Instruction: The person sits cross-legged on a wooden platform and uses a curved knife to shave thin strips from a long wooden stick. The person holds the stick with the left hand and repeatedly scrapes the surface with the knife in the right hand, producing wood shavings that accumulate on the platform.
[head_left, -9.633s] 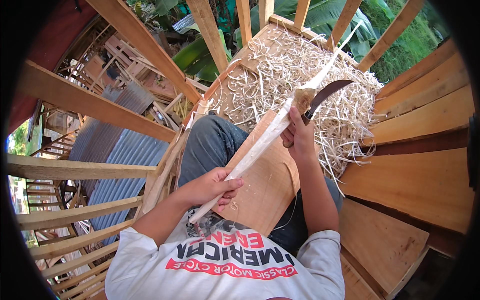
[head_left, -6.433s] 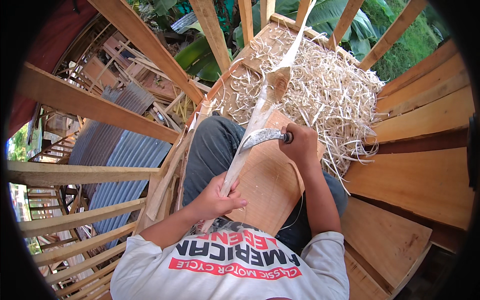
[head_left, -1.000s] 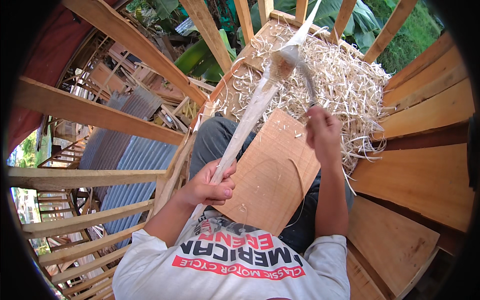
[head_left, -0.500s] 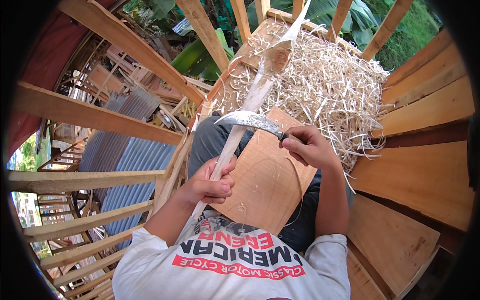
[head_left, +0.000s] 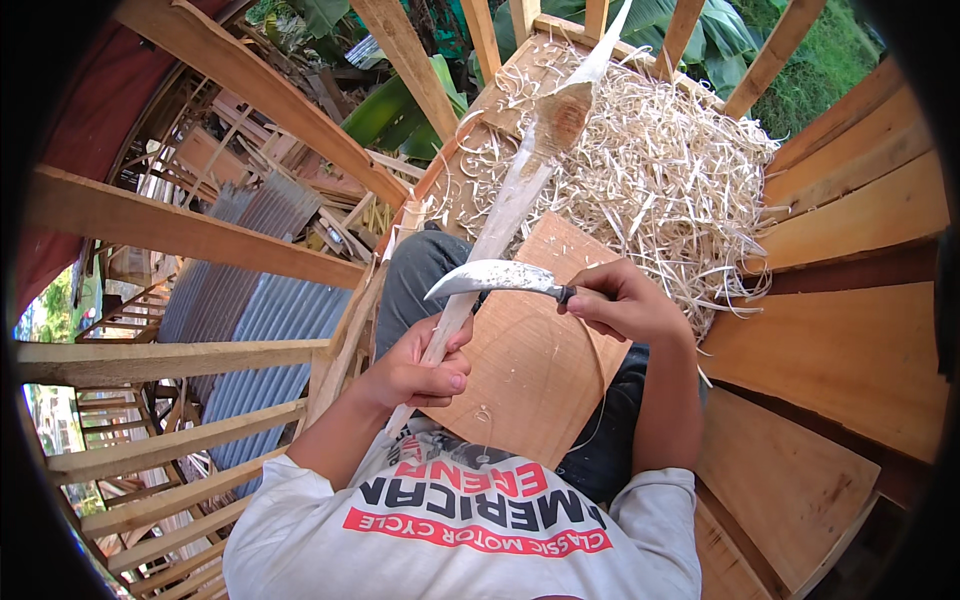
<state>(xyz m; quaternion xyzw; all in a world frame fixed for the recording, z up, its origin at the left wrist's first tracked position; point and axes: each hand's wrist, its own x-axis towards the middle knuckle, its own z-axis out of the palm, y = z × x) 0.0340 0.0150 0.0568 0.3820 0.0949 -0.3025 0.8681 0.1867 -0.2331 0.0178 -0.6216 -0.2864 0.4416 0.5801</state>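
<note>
My left hand [head_left: 415, 368] grips the lower end of a long pale wooden stick [head_left: 505, 207] that slants up and away over my lap. My right hand [head_left: 625, 302] is closed on the handle of a curved metal knife [head_left: 495, 278], whose blade lies across the stick just above my left hand, tip pointing left. Under the stick a flat wooden board [head_left: 520, 360] rests on my thigh. The stick's far end widens and reaches above a heap of pale wood shavings [head_left: 660, 170].
I sit on a raised platform of wooden planks [head_left: 840, 340] with slanted wooden rails [head_left: 190, 225] on the left and far side. Corrugated metal sheets [head_left: 260, 330] and scrap wood lie below at the left. Green leaves show beyond the rails.
My right hand has brought the knife down from beside the shavings to lie across the stick, close above my left hand. My left hand has kept its grip on the stick.
</note>
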